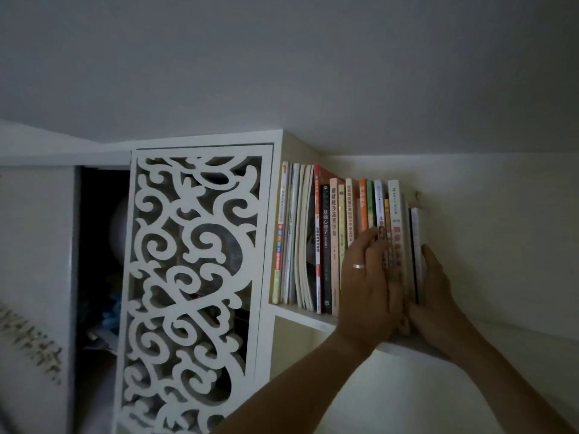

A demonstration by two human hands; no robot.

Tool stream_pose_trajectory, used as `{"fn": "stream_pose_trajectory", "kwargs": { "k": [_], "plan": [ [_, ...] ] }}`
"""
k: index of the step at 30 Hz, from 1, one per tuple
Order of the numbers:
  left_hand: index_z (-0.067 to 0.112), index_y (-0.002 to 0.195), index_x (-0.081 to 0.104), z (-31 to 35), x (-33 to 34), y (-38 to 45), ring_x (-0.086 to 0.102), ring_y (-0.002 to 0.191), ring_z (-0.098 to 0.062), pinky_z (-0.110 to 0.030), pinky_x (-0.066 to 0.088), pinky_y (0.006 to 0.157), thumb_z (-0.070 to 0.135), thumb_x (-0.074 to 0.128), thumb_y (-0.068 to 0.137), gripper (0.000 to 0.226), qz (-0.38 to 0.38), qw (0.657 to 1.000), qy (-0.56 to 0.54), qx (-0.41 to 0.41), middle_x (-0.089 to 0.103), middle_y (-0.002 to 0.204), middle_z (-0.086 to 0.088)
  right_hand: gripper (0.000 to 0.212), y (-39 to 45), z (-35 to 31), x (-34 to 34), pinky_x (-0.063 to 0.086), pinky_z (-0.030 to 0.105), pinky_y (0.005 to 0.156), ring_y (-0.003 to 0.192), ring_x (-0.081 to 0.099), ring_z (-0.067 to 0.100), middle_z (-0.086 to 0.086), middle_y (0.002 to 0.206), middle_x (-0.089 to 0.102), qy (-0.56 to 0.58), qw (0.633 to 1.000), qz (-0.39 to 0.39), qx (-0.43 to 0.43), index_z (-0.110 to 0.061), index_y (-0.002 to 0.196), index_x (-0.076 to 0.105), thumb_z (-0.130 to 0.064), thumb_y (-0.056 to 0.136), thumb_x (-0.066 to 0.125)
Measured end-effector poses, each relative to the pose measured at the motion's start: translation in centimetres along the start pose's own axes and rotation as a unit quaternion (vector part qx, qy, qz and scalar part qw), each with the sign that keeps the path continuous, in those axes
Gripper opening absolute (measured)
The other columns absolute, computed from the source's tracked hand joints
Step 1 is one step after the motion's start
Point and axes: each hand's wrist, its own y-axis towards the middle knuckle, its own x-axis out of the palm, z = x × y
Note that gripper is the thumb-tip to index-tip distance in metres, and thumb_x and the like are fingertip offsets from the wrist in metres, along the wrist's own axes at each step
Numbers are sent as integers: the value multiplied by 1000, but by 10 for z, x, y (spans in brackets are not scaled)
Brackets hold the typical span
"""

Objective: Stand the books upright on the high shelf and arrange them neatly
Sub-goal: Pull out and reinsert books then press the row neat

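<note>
A row of several books (326, 242) stands upright on the high white shelf (304, 317), just under the ceiling. My left hand (366, 286), with a ring on one finger, lies flat against the spines in the right half of the row. My right hand (435, 292) presses flat against the outer cover of the last book (415, 245) at the row's right end. Both hands have straight fingers and squeeze the right-hand books between them. The lower spines behind my hands are hidden.
A white cabinet door with scrolled cut-out fretwork (194, 277) stands left of the books. Further left is a dark open compartment (100, 261) with blurred items inside. The white wall (501, 230) runs right of the shelf, and the ceiling sits close above.
</note>
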Motion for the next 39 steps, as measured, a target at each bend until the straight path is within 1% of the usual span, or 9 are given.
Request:
{"fn": "stream_pose_trajectory", "kwargs": {
  "k": [4, 8, 13, 18, 23, 28, 32, 35, 39],
  "plan": [
    [21, 126, 47, -41, -45, -8, 45, 128, -16, -49, 47, 103, 24, 47, 101, 25, 98, 989, 73, -81, 42, 137, 2, 110, -4, 8, -6, 47, 60, 106, 139, 46, 20, -6, 153, 40, -25, 998, -59, 29, -53, 151, 22, -76, 61, 81],
    [18, 134, 50, -70, -69, -3, 45, 122, -11, -43, 50, 101, 23, 46, 106, 29, 89, 979, 140, -119, 45, 134, 2, 109, -5, 2, -2, 34, 46, 113, 136, 33, 9, -9, 160, 26, -1, 997, -67, 45, -52, 150, 10, -60, 67, 80],
    [23, 148, 47, -70, -65, -7, 32, 129, -8, -34, 38, 106, 26, 47, 109, 39, 49, 976, 179, -110, 37, 143, 2, 128, -4, 4, -2, 37, 52, 114, 144, 35, 20, -8, 160, 26, -33, 997, -48, 46, -48, 155, 8, -86, 52, 74],
    [21, 145, 50, -67, -54, -6, 27, 133, -7, -38, 36, 108, 32, 39, 108, 40, 84, 973, 174, -126, 35, 146, -2, 112, -7, -1, -2, 41, 45, 109, 139, 39, 16, -6, 158, 26, -45, 999, -22, 2, -42, 157, 13, -59, 67, 77],
    [18, 121, 59, -66, -52, -8, 40, 125, -16, -39, 43, 102, 31, 44, 105, 25, 83, 970, 207, -99, 43, 135, -3, 111, -8, -8, -2, 40, 56, 109, 142, 32, 28, 0, 152, 29, -127, 992, 14, 5, -43, 158, 16, -66, 64, 71],
    [24, 106, 65, -67, -56, -8, 34, 122, -8, -35, 36, 101, 31, 45, 101, 22, 65, 977, 165, -120, 43, 132, 3, 107, -15, -19, 11, 48, 43, 89, 131, 42, 31, 13, 144, 42, -235, 968, 78, -41, -28, 160, 18, -72, 70, 56],
    [26, 110, 69, -79, -59, -9, 31, 129, -8, -45, 43, 102, 12, 57, 91, 27, 69, 989, 103, -84, 41, 135, 1, 129, -20, -34, 46, 51, 53, 94, 131, 40, 37, 14, 146, 38, -249, 959, 135, -13, -30, 161, 1, -87, 60, 59],
    [30, 119, 71, -88, -62, -9, 28, 136, -11, -45, 40, 107, 14, 61, 94, 32, 66, 993, 91, -47, 40, 142, -5, 149, -15, -43, 68, 47, 63, 101, 135, 35, 44, 20, 151, 29, -248, 953, 173, 25, -24, 161, -2, -92, 47, 65],
    [33, 139, 63, -105, -76, -15, 18, 143, -10, -44, 34, 112, 14, 68, 94, 49, -20, 990, 139, 16, 32, 152, -3, 155, -14, -42, 82, 35, 66, 110, 141, 29, 49, 24, 162, 15, -293, 934, 202, 34, -13, 162, 1, -95, 47, 64]
  ]
}}
